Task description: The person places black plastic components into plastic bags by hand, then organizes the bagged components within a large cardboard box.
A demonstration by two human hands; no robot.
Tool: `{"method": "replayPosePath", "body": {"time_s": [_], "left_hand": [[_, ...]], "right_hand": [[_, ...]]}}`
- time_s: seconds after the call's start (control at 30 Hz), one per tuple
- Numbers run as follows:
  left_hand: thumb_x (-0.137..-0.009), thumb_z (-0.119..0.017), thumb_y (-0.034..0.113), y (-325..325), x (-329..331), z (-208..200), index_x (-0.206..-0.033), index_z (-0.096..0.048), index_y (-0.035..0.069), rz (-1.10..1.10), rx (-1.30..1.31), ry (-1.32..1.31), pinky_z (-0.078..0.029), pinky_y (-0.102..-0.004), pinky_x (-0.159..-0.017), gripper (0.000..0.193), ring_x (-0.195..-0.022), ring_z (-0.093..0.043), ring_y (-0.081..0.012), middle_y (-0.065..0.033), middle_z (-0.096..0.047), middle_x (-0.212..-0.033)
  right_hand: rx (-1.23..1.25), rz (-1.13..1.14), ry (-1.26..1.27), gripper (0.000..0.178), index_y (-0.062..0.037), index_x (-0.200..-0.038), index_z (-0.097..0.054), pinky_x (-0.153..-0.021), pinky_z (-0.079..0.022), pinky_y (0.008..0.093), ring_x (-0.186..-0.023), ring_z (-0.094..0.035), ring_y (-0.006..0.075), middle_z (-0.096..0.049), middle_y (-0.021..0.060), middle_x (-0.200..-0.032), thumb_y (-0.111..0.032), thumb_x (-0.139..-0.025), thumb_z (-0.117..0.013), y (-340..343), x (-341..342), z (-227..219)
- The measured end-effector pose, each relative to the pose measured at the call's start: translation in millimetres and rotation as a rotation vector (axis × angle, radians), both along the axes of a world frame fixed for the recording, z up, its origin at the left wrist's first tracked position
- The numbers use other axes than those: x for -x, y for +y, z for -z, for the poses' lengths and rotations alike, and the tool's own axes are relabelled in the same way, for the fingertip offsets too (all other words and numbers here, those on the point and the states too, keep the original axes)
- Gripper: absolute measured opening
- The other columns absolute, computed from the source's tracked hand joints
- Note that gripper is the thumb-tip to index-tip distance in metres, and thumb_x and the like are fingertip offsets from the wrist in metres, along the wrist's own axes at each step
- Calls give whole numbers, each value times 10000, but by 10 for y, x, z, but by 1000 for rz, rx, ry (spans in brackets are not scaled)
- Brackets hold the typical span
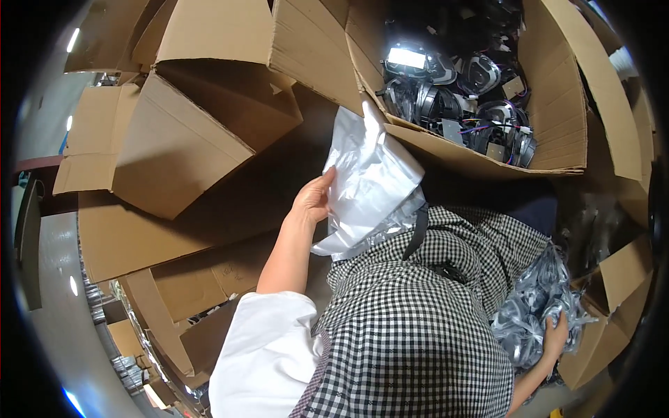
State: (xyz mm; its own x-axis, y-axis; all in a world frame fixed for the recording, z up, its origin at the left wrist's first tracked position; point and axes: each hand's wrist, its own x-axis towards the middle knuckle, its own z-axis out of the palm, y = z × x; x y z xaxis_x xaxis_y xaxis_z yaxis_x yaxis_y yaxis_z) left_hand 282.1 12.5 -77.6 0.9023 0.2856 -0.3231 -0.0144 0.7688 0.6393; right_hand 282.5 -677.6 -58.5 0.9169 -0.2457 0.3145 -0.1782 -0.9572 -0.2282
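My left hand [313, 198] is closed on the edge of a stack of clear plastic bags [373, 177], thumb on top and the other fingers hidden beneath. The bags hang flat and shiny in front of my checked apron [418, 320]. Low at the right, my right hand [555, 338] has its fingers against a filled clear plastic bag [529, 313] and appears to grip it. Dark parts show dimly through that plastic; their kind cannot be made out. Bunched plastic around the fingers partly hides the grip.
A large open carton [557, 118] ahead on the right holds several black-and-silver headlamp-like units [481, 73] with coloured wires. Empty-looking cartons with raised flaps [188, 132] crowd the left. Another open carton [617, 299] stands beside my right hand.
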Motion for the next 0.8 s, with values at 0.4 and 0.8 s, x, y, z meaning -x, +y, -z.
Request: {"method": "replayPosePath", "body": {"time_s": [0.4, 0.8], "left_hand": [[-946, -418, 224, -1179, 5224, 1162, -917, -624, -86, -963, -1353, 1212, -487, -416, -691, 373, -731, -613, -377, -240, -648, -838], [-777, -665, 141, -2529, 4612, -316, -829, -642, -99, -1584, -642, 1020, -483, -299, -574, 246, -612, -588, -222, -136, -626, -707]], "right_hand": [[-54, -1721, -92, 277, -66, -973, -629, -804, -514, 436, -954, -629, 305, -656, 110, -976, -260, -776, -656, 4826, -329, -45], [-415, -2779, 427, 206, -52, -721, -608, -618, -526, 430, -792, -634, 296, -621, 112, -800, -251, -762, -636, 5417, 2750, 31]]}}
